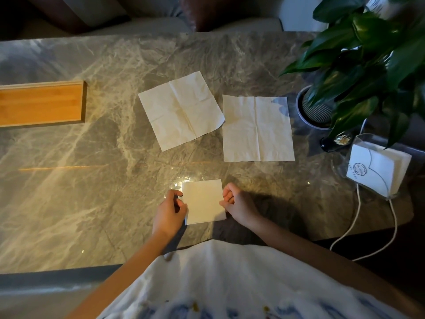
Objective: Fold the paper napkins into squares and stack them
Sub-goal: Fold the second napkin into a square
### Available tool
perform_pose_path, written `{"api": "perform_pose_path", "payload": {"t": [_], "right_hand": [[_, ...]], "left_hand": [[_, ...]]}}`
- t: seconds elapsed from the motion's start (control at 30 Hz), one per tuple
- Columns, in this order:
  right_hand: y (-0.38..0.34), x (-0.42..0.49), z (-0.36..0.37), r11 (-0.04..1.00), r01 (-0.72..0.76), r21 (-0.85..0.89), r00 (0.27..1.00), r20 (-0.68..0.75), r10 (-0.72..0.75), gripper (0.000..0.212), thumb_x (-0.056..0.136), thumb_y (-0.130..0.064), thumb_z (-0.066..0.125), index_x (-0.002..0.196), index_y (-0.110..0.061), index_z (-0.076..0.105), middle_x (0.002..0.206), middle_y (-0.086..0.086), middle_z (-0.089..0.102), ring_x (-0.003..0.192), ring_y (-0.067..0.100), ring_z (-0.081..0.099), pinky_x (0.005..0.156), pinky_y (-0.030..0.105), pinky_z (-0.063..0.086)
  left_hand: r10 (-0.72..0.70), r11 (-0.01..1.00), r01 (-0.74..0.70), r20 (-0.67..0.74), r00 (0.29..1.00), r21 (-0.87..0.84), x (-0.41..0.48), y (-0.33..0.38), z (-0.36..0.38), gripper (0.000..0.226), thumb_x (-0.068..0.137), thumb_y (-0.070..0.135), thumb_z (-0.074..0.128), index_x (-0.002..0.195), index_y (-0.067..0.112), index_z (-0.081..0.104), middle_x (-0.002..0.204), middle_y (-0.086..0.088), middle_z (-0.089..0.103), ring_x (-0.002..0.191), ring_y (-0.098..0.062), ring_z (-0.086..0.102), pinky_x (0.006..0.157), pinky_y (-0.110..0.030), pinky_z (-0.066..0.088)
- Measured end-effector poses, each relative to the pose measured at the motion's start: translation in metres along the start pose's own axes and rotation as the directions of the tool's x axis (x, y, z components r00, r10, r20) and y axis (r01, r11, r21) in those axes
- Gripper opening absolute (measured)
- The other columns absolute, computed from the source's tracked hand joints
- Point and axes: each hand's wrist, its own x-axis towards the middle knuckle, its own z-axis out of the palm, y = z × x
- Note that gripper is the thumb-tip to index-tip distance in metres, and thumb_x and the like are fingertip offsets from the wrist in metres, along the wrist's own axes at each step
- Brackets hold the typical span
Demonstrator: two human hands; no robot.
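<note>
A folded square napkin point(203, 201) lies near the front edge of the marble table point(92, 157). My left hand point(170, 209) pinches its left edge and my right hand point(236, 204) pinches its right edge. Two unfolded napkins lie farther back: a tilted one point(180, 110) in the middle and a straighter one point(257, 128) to its right, their corners almost touching.
A wooden tray point(41, 103) sits at the left. At the right stand a potted plant point(358, 65), a clear holder with white napkins point(377, 169), a small dark object point(335, 141) and a white cord point(354, 222).
</note>
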Motion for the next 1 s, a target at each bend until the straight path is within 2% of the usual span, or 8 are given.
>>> {"api": "perform_pose_path", "payload": {"t": [0.13, 0.5, 0.57, 0.63, 0.73, 0.8, 0.9, 1.0], "right_hand": [[-0.001, -0.001, 0.001, 1.0, 0.019, -0.024, 1.0, -0.013, -0.019, 0.017, 0.084, -0.011, 0.07, 0.092, -0.01, 0.055, 0.081, 0.001, 0.058, 0.072, 0.014, 0.056, 0.063, 0.017, 0.044], [-0.002, -0.004, 0.001, 0.996, 0.086, -0.036, 0.996, -0.014, -0.086, 0.019, 0.082, -0.012, 0.072, 0.096, -0.009, 0.058, 0.075, -0.003, 0.052, 0.066, 0.012, 0.049, 0.063, 0.022, 0.04], [-0.002, -0.006, 0.002, 0.994, 0.101, -0.048, 0.994, -0.03, -0.103, 0.023, 0.081, -0.013, 0.073, 0.097, -0.009, 0.057, 0.077, -0.005, 0.049, 0.068, 0.012, 0.048, 0.063, 0.025, 0.042], [-0.005, -0.008, 0.001, 0.982, 0.151, -0.114, 0.986, -0.05, -0.158, 0.029, 0.079, -0.016, 0.075, 0.101, -0.012, 0.055, 0.089, -0.004, 0.051, 0.076, 0.014, 0.051, 0.064, 0.029, 0.047], [-0.011, -0.009, -0.004, 0.898, 0.288, -0.332, 0.95, -0.021, -0.313, 0.045, 0.075, -0.023, 0.077, 0.114, -0.021, 0.054, 0.116, -0.001, 0.052, 0.104, 0.019, 0.052, 0.08, 0.035, 0.05], [-0.016, -0.007, -0.004, 0.816, 0.364, -0.448, 0.923, 0.06, -0.379, 0.061, 0.074, -0.028, 0.078, 0.128, -0.025, 0.05, 0.136, 0.0, 0.045, 0.125, 0.022, 0.042, 0.099, 0.041, 0.041], [-0.019, -0.004, 0.003, 0.737, 0.421, -0.529, 0.906, 0.199, -0.374, 0.076, 0.078, -0.033, 0.073, 0.143, -0.025, 0.035, 0.159, -0.001, 0.02, 0.146, 0.022, 0.016, 0.116, 0.048, 0.017], [-0.012, -0.006, 0.008, 0.733, 0.402, -0.548, 0.915, 0.259, -0.308, 0.083, 0.082, -0.032, 0.071, 0.149, -0.026, 0.024, 0.163, -0.003, 0.004, 0.149, 0.02, -0.001, 0.117, 0.052, 0.006]], "left_hand": [[-0.002, 1.0, 0.002, -0.01, 1.0, 0.011, 0.0, 0.0, 0.001, 0.022, 0.088, 0.017, 0.054, 0.107, 0.024, 0.049, 0.074, 0.008, 0.063, 0.065, -0.009, 0.06, 0.051, -0.026, 0.046], [-0.008, 1.0, 0.008, 0.004, 1.0, 0.025, -0.003, 0.001, 0.0, 0.026, 0.088, 0.017, 0.055, 0.113, 0.021, 0.048, 0.072, 0.005, 0.061, 0.063, -0.01, 0.058, 0.049, -0.024, 0.043], [0.001, 0.999, -0.001, 0.005, 1.0, 0.053, -0.005, 0.003, -0.001, 0.029, 0.087, 0.017, 0.055, 0.115, 0.02, 0.047, 0.078, 0.004, 0.061, 0.066, -0.011, 0.058, 0.051, -0.026, 0.046], [0.113, 0.982, -0.109, -0.015, 0.994, 0.154, -0.008, 0.005, -0.003, 0.036, 0.086, 0.02, 0.057, 0.119, 0.02, 0.045, 0.097, 0.001, 0.06, 0.081, -0.015, 0.058, 0.062, -0.029, 0.049], [0.416, 0.808, -0.386, 0.033, 0.909, 0.445, -0.01, 0.005, -0.007, 0.049, 0.084, 0.03, 0.06, 0.129, 0.019, 0.045, 0.13, -0.004, 0.05, 0.113, -0.025, 0.049, 0.092, -0.04, 0.043], [0.516, 0.664, -0.479, 0.112, 0.849, 0.574, -0.01, 0.005, -0.008, 0.059, 0.084, 0.039, 0.061, 0.136, 0.019, 0.043, 0.143, -0.005, 0.044, 0.127, -0.029, 0.043, 0.103, -0.048, 0.036], [0.503, 0.523, -0.537, 0.269, 0.821, 0.662, -0.006, 0.002, -0.006, 0.073, 0.083, 0.05, 0.059, 0.144, 0.017, 0.035, 0.153, -0.006, 0.032, 0.14, -0.03, 0.031, 0.111, -0.056, 0.022], [0.429, 0.49, -0.533, 0.342, 0.836, 0.69, -0.001, -0.004, -0.005, 0.078, 0.086, 0.052, 0.054, 0.148, 0.016, 0.022, 0.157, -0.006, 0.017, 0.144, -0.029, 0.017, 0.113, -0.058, 0.012]]}}
